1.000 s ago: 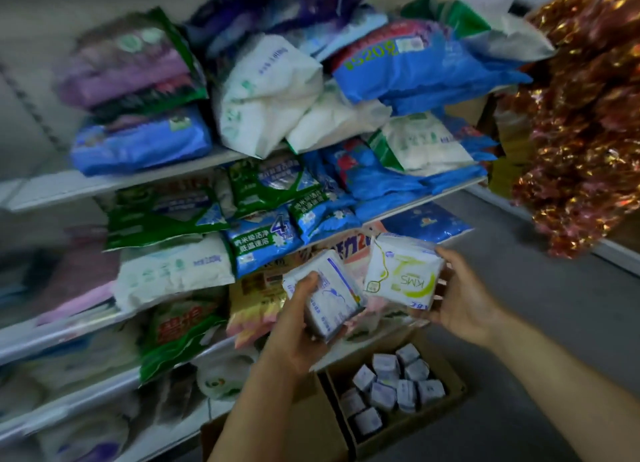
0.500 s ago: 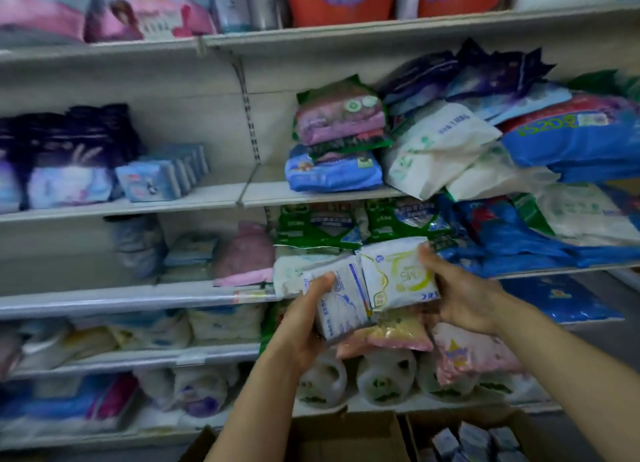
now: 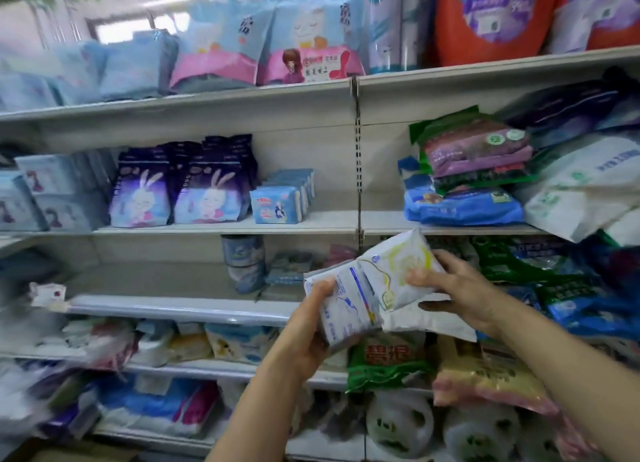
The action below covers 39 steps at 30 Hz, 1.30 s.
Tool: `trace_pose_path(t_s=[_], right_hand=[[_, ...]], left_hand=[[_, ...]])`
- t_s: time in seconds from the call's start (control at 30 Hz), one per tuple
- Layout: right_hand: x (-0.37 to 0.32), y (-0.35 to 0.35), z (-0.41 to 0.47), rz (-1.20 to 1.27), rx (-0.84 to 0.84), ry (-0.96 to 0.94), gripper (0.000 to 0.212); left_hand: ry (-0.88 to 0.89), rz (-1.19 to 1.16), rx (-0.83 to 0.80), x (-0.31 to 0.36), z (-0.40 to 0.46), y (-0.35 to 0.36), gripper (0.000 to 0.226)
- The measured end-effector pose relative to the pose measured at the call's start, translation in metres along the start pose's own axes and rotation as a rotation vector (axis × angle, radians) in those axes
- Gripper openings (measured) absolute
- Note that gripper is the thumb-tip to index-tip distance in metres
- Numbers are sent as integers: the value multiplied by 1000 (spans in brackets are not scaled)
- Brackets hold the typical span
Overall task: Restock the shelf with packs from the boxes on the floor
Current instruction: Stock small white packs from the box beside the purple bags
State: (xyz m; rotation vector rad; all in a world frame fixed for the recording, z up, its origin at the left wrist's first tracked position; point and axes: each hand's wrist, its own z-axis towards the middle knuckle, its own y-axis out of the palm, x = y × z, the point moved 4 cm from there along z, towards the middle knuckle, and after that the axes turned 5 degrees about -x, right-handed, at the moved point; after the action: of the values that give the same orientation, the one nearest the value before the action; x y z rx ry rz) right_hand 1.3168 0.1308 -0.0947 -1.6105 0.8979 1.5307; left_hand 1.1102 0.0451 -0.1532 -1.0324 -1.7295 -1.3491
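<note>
Shelf (image 3: 180, 311) behind, L hand (image 3: 311, 326) gripping white pack (image 3: 346, 309), R hand (image 3: 460, 288) another pack (image 3: 398, 267)

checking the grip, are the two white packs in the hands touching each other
Touching. The head view shows the yellow-print pack in the right hand overlapping the blue-print pack held by the left hand.

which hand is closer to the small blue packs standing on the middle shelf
Left. The left hand sits below and slightly right of the small blue packs; the right hand is farther right.
</note>
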Motion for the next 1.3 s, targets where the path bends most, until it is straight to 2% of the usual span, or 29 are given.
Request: trace_pose_path(t_s=[0.1,0.23,0.4,0.7,0.8,0.87,0.97,1.1,1.2,1.3], right_hand=[[-8,33,14,117,-11,-55,53],[-14,68,33,181,17,-103,62],[-14,90,61,148,94,-110,77],[-45,86,119,-89,150,-199,60],[-66,79,144,-232,220,-273,58],[-80,75,165,-370,265,-282,67],[-96,67,200,-679,309,-241,78],[-102,60,239,-1050,341,-278,73],[-87,53,273,-1246,196,-275,68],[-67,43,303,-1240,62,-286,66]], left_hand=[[8,9,14,16,1,-25,73],[-4,-38,73,32,1,-57,70],[-6,-106,88,53,2,-74,49],[36,-181,171,80,23,-95,53],[50,-191,159,92,34,-93,53],[63,-199,154,99,45,-90,57],[80,-219,148,110,65,-87,52],[94,-229,112,122,86,-81,50],[127,-234,103,129,102,-77,49],[158,-202,96,140,117,-76,45]])
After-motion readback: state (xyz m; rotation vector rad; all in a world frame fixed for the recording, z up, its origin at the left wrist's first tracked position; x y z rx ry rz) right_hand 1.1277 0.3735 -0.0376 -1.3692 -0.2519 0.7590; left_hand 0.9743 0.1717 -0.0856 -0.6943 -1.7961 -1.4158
